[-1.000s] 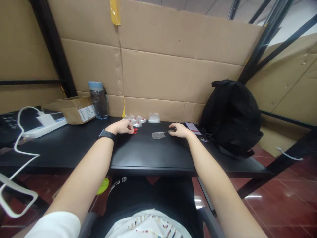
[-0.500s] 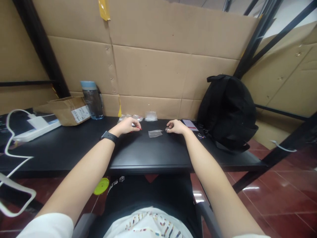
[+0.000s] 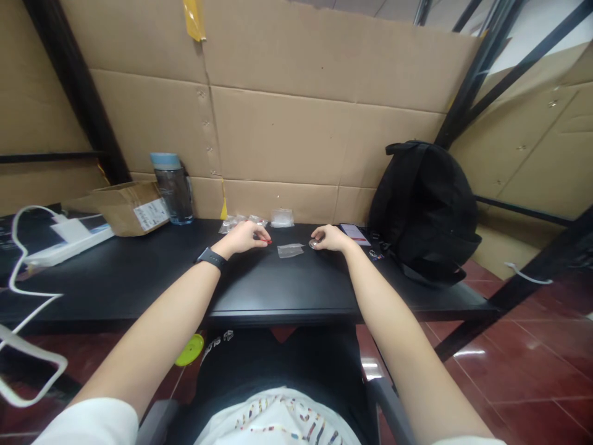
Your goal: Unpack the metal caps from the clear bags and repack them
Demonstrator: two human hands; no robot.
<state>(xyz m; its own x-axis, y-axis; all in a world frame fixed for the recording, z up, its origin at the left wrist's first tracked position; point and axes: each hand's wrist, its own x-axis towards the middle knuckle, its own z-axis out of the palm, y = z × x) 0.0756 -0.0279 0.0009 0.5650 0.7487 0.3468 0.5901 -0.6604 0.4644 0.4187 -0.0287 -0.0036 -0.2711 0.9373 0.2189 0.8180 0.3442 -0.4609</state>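
Observation:
My left hand (image 3: 246,237), with a dark watch on its wrist, is closed in a pinch over the black table. A small red piece (image 3: 269,241) shows at its fingertips, too small to name. My right hand (image 3: 330,237) has its fingers curled round a small, round, silvery metal object (image 3: 314,243) at the tabletop. Between the hands a clear plastic bag (image 3: 290,250) lies flat on the table, touched by neither. Behind my left hand are several small clear bags (image 3: 231,223) with contents I cannot make out. Another clear bag stack (image 3: 282,217) lies by the cardboard wall.
A phone (image 3: 354,234) and a small keyring (image 3: 374,254) lie right of my right hand, beside a black backpack (image 3: 424,210). On the left stand a water bottle (image 3: 172,188), an open cardboard box (image 3: 132,208) and a white power strip (image 3: 69,245) with cables. The table's front edge (image 3: 282,313) is near me.
My left hand has shifted slightly to the right, toward the flat plastic bag, with the red piece at its fingertips. My right hand stays almost in place.

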